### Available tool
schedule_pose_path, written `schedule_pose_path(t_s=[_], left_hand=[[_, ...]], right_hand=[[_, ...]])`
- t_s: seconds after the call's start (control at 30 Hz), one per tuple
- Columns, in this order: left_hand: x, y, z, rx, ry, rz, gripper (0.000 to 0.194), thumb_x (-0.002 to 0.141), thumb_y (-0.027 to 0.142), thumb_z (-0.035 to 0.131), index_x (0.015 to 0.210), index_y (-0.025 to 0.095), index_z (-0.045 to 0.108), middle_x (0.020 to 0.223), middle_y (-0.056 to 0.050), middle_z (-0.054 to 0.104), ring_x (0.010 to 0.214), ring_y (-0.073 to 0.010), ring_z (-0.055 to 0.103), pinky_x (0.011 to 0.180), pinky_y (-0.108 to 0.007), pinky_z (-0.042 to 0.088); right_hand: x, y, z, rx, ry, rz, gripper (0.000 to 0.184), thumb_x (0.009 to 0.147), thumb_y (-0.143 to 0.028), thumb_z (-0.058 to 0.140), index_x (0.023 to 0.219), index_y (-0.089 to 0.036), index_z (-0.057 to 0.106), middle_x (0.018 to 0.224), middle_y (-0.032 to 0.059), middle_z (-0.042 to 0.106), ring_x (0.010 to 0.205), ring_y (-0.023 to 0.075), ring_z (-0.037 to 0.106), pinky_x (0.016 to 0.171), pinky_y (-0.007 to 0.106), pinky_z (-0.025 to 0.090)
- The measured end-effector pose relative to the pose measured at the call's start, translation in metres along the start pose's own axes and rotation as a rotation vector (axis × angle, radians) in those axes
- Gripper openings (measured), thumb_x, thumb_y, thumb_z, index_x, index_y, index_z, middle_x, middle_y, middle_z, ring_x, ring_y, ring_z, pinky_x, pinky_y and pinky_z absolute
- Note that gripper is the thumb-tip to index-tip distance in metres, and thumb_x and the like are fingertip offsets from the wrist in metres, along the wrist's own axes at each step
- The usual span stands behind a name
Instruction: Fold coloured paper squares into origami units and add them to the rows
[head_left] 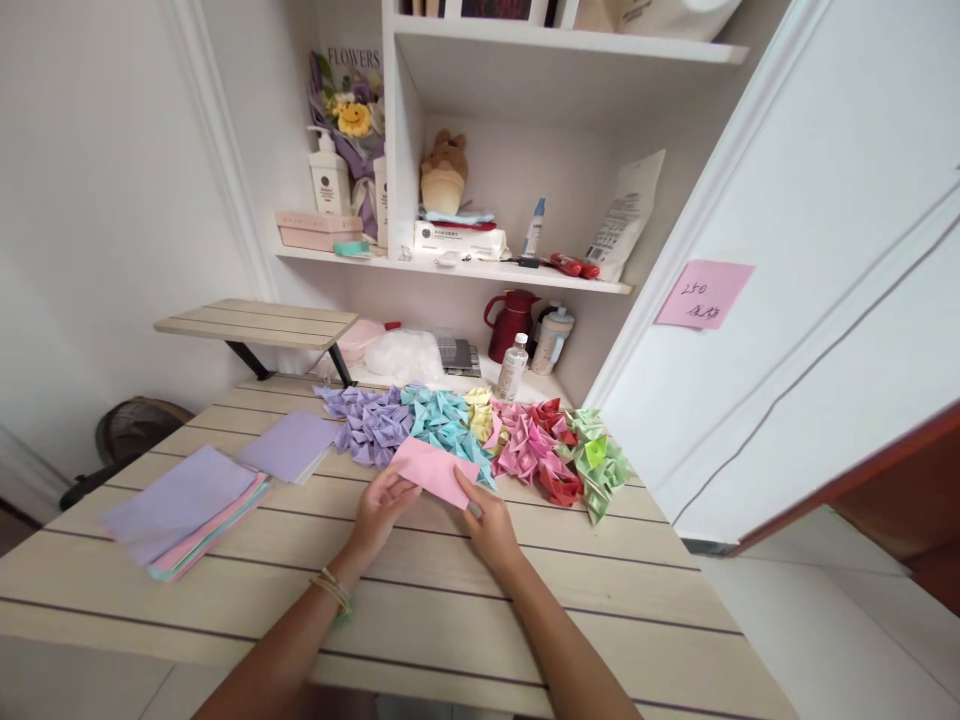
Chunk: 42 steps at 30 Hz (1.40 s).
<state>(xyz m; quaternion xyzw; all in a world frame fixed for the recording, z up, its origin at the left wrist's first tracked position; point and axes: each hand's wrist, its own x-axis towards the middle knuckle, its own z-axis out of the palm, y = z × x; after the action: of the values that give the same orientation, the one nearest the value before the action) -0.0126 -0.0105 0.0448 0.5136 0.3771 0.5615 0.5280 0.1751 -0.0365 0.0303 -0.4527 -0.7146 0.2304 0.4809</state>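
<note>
A pink sheet of paper, a rectangle that looks folded over, is held up above the table between both hands. My left hand grips its left end, with a bracelet on the wrist below. At the right end, the thumb and fingers of my right hand pinch the paper. Just beyond lie heaps of small folded paper pieces: purple, blue, yellow, pink, red and green.
Left on the slatted table lie a stack of coloured paper and a smaller purple stack. A raised wooden stand is at the back left. Behind the heaps stand a clear bottle, a red jug and a shelf unit.
</note>
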Motion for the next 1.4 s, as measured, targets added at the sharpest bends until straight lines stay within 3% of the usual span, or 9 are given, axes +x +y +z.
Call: schedule_pose_path(t_s=[0.13, 0.3, 0.37, 0.53, 0.73, 1.0, 1.2, 1.3, 1.4], left_hand=[[-0.001, -0.004, 0.000, 0.188, -0.082, -0.045, 0.045, 0.056, 0.030, 0.076, 0.097, 0.014, 0.066, 0.092, -0.008, 0.070, 0.090, -0.0257, 0.062, 0.080, -0.037, 0.050], [-0.003, -0.006, 0.003, 0.207, -0.172, -0.049, 0.042, 0.053, 0.028, 0.078, 0.092, 0.015, 0.067, 0.089, -0.006, 0.069, 0.082, -0.0231, 0.063, 0.075, -0.034, 0.051], [-0.004, -0.007, 0.003, 0.212, -0.166, -0.043, 0.031, 0.060, 0.030, 0.074, 0.086, 0.015, 0.067, 0.084, -0.006, 0.069, 0.078, -0.0220, 0.063, 0.073, -0.033, 0.050], [-0.004, -0.009, 0.003, 0.158, -0.130, -0.001, 0.032, 0.068, 0.034, 0.067, 0.094, 0.017, 0.059, 0.086, -0.004, 0.066, 0.080, -0.0191, 0.063, 0.073, -0.028, 0.048], [-0.005, -0.012, 0.004, 0.162, -0.111, 0.011, 0.022, 0.069, 0.034, 0.067, 0.077, 0.016, 0.056, 0.068, 0.000, 0.062, 0.072, -0.0178, 0.062, 0.067, -0.026, 0.048], [-0.007, -0.007, 0.006, 0.011, -0.093, -0.018, 0.083, 0.067, 0.032, 0.071, 0.131, 0.022, 0.019, 0.069, 0.002, 0.066, 0.053, -0.0133, 0.062, 0.056, -0.026, 0.050], [-0.007, -0.006, 0.004, 0.101, -0.293, -0.112, 0.045, 0.073, 0.048, 0.059, 0.095, 0.009, 0.065, 0.058, -0.007, 0.068, 0.047, -0.0172, 0.061, 0.050, -0.029, 0.051], [-0.005, -0.007, 0.002, 0.143, -0.242, -0.071, 0.035, 0.072, 0.042, 0.061, 0.088, 0.012, 0.070, 0.075, -0.009, 0.072, 0.066, -0.0226, 0.067, 0.068, -0.036, 0.053], [-0.003, -0.009, -0.001, 0.198, -0.143, -0.022, 0.028, 0.070, 0.034, 0.064, 0.090, 0.017, 0.071, 0.088, -0.007, 0.073, 0.083, -0.0251, 0.065, 0.079, -0.037, 0.050]], right_hand=[[0.002, -0.004, 0.001, 0.049, -0.108, -0.029, 0.047, 0.076, -0.015, 0.056, 0.122, -0.028, 0.054, 0.105, 0.0054, 0.066, 0.093, 0.0225, 0.061, 0.082, 0.034, 0.046], [0.006, -0.004, -0.002, 0.204, 0.052, 0.084, 0.013, 0.070, -0.027, 0.068, 0.081, -0.021, 0.071, 0.091, 0.0065, 0.065, 0.086, 0.0217, 0.059, 0.074, 0.030, 0.047], [0.007, -0.003, -0.002, 0.304, 0.083, 0.167, 0.015, 0.068, -0.032, 0.069, 0.073, -0.018, 0.067, 0.077, 0.0045, 0.064, 0.074, 0.0191, 0.058, 0.066, 0.028, 0.046], [0.007, -0.002, 0.005, 0.419, 0.094, 0.217, 0.033, 0.067, -0.039, 0.069, 0.089, -0.017, 0.058, 0.066, -0.0003, 0.059, 0.060, 0.0141, 0.054, 0.054, 0.023, 0.044], [0.004, -0.003, 0.011, 0.489, 0.070, 0.242, 0.058, 0.065, -0.036, 0.071, 0.116, -0.019, 0.047, 0.065, -0.0029, 0.056, 0.059, 0.0133, 0.053, 0.054, 0.023, 0.043], [0.006, -0.002, 0.007, 0.329, 0.049, 0.183, 0.026, 0.076, -0.043, 0.058, 0.081, -0.018, 0.064, 0.075, 0.0040, 0.063, 0.068, 0.0166, 0.055, 0.059, 0.026, 0.044], [0.005, -0.004, 0.005, 0.208, 0.063, 0.147, 0.019, 0.072, -0.037, 0.064, 0.072, -0.019, 0.067, 0.061, -0.0001, 0.052, 0.061, 0.0143, 0.048, 0.057, 0.024, 0.040], [0.002, -0.006, 0.001, 0.183, 0.015, 0.151, 0.021, 0.072, -0.033, 0.063, 0.087, -0.020, 0.068, 0.049, -0.0056, 0.042, 0.046, 0.0102, 0.038, 0.047, 0.021, 0.033], [0.001, -0.010, -0.002, 0.237, -0.060, 0.148, 0.039, 0.068, -0.031, 0.067, 0.105, -0.021, 0.063, 0.057, -0.0045, 0.054, 0.044, 0.0087, 0.040, 0.043, 0.019, 0.032]])
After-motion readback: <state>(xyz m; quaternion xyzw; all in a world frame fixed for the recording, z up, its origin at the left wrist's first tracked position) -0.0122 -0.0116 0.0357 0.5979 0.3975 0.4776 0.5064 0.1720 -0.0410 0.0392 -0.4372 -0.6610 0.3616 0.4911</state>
